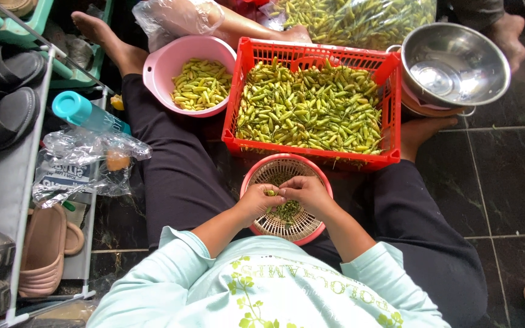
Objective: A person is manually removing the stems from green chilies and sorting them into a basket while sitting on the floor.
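Note:
My left hand (pixel 257 200) and my right hand (pixel 306 191) meet over a small pink sieve basket (pixel 323 228) in my lap. Together they pinch one small green chili (pixel 270 192) between the fingertips. Green stems lie in the middle of the sieve (pixel 287 211). Just beyond it stands a red plastic crate (pixel 390 115) heaped with green and yellow chilies (pixel 311 106). A pink bowl (pixel 171 58) at the far left of the crate holds more chilies (pixel 202 84).
A steel colander (pixel 457 64) sits on an orange bowl at the far right. A large clear bag of chilies (pixel 353 18) lies behind the crate. A shoe rack (pixel 7 182) with sandals, a teal-capped bottle (pixel 86 112) and a crumpled plastic bag (pixel 86 164) stand at left. Another person's feet rest nearby.

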